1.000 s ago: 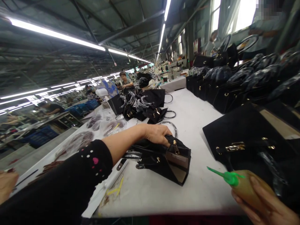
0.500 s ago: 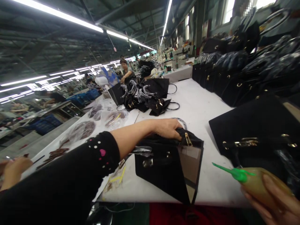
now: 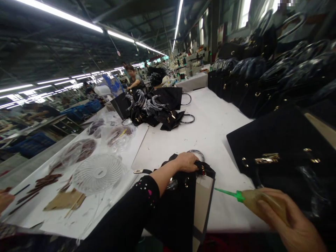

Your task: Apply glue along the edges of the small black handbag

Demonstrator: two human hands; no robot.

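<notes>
My left hand (image 3: pixel 187 162) is closed on the top edge of a black handbag (image 3: pixel 173 206), near its zipper end and looped handle. The bag's open side shows a beige panel (image 3: pixel 203 199), and its lower part hangs past the table's front edge. In my right hand (image 3: pixel 291 217) is a glue bottle (image 3: pixel 265 203), yellowish, with a long green nozzle. The nozzle points left, its tip just right of the beige panel and apart from it. Another black handbag (image 3: pixel 275 140) with gold fittings lies at the right, behind my right hand.
Black handbags with wrapped handles (image 3: pixel 152 108) are heaped farther back on the white table (image 3: pixel 210 119). Rows of bags (image 3: pixel 236 84) line the right side. At left are a white fan (image 3: pixel 98 173), brown strips (image 3: pixel 39 185), cardboard (image 3: pixel 64 200) and another person's hand (image 3: pixel 5 199).
My left hand has drawn the handbag toward me and down, past the table edge. My right hand has brought the bottle left, nearer the bag. The view has shifted, revealing the fan.
</notes>
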